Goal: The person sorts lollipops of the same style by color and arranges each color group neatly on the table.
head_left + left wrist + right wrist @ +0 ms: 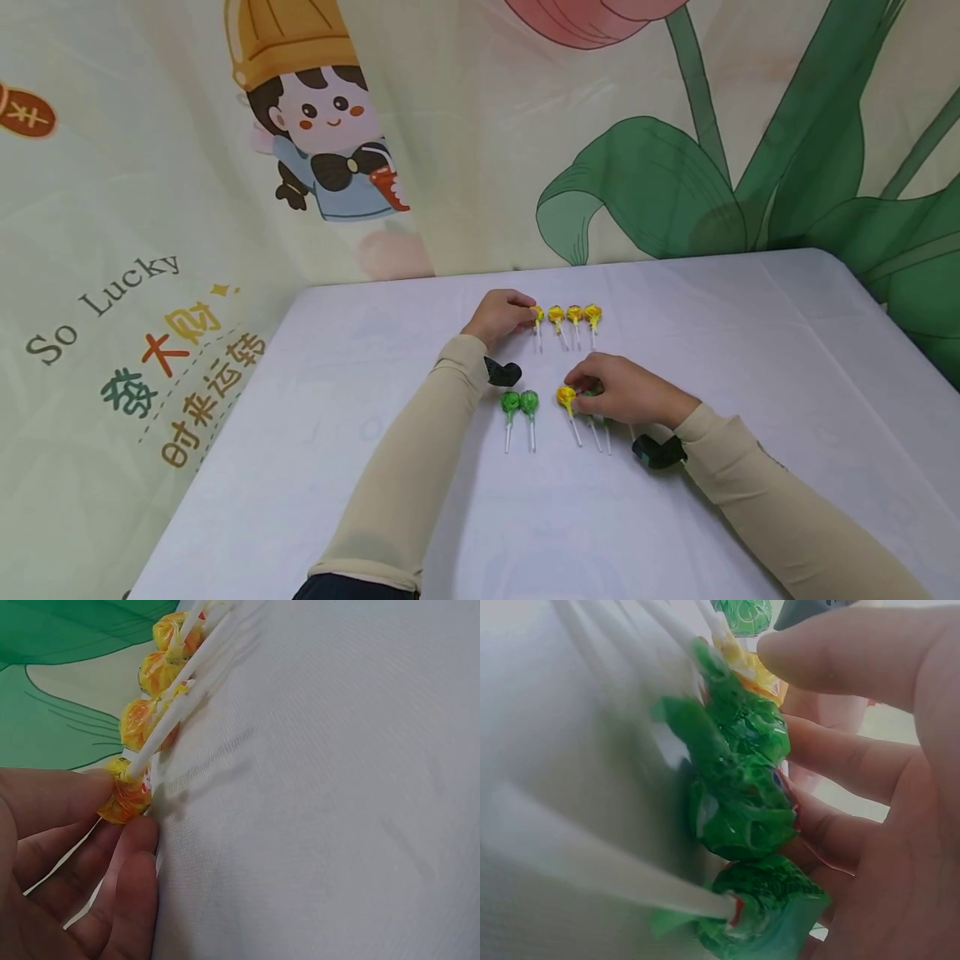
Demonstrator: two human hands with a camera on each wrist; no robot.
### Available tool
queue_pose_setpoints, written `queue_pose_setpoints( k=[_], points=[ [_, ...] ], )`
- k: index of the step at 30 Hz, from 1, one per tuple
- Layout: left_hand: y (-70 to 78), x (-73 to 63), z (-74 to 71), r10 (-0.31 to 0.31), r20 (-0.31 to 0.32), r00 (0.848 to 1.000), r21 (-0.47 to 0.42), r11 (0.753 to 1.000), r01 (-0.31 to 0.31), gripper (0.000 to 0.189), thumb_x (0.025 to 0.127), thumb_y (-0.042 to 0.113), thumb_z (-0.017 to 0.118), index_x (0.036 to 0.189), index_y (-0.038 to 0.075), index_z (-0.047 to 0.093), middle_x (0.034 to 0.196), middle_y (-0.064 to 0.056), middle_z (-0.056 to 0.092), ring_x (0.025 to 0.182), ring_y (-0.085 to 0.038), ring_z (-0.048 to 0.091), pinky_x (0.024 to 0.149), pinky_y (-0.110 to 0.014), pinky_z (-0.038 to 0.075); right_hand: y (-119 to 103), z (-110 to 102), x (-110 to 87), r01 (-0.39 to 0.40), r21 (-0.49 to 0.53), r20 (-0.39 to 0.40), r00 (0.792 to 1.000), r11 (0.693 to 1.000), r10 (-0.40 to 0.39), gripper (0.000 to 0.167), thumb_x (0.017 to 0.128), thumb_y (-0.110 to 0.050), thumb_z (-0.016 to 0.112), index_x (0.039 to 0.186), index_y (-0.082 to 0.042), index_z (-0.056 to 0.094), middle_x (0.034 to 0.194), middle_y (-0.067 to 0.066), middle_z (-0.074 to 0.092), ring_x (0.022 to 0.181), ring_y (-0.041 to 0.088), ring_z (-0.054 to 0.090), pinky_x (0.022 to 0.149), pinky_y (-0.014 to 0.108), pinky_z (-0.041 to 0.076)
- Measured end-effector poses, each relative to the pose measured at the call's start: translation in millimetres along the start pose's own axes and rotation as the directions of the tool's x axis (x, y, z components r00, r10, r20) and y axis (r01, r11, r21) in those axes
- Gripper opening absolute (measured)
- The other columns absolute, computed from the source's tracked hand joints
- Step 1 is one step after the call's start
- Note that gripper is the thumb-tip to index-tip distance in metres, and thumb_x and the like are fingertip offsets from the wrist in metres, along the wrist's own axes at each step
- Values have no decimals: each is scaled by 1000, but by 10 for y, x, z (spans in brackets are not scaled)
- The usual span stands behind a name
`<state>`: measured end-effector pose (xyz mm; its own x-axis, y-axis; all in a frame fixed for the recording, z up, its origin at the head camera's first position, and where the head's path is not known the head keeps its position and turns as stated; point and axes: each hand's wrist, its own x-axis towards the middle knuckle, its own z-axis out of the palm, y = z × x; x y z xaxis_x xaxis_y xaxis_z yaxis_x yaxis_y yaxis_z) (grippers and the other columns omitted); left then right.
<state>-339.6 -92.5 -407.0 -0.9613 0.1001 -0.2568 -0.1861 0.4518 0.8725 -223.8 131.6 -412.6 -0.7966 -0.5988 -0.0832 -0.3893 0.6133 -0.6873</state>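
In the back row, my left hand [501, 317] pinches the head of the leftmost yellow lollipop [124, 801] between thumb and fingers. Three more yellow lollipops [574, 314] lie to its right, sticks toward me. Nearer to me, my right hand [628, 392] has its thumb and fingertips on a yellow lollipop [566, 396] in the front row. Several green lollipops [742, 814] sit under and beside that hand's fingers, partly hidden by it in the head view. Left of the yellow one, two green lollipops [529, 403] lie side by side, untouched by either hand.
Everything lies on a table with a white cloth [360, 500]. Behind its far edge hangs a printed backdrop [465, 150] with a cartoon figure and large green leaves. Dark wrist cameras [660, 452] sit at both cuffs, close over the cloth.
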Motion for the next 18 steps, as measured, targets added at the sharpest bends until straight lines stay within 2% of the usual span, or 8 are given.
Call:
queue_pose_setpoints(
  k=[10,18],
  points=[
    [43,12,16,-24,-16,1000,13,1000,24,17,94,14,72,110,10,72,105,-5,70,86,-16,62,72,-26,48,4,-34,-17,36,8,11,999,999,-36,31,93,-20,72,120,-7,68,110,0,64,100,16,60,92,39,50],
    [49,42,33,-55,-30,998,50,997,56,15,93,15,73,108,13,72,107,-3,68,90,-18,61,76,-28,49,26,-35,-15,53,9,10,999,999,-54,30,93,-19,73,120,-6,68,110,0,64,99,16,60,91,38,50]
  ],
)
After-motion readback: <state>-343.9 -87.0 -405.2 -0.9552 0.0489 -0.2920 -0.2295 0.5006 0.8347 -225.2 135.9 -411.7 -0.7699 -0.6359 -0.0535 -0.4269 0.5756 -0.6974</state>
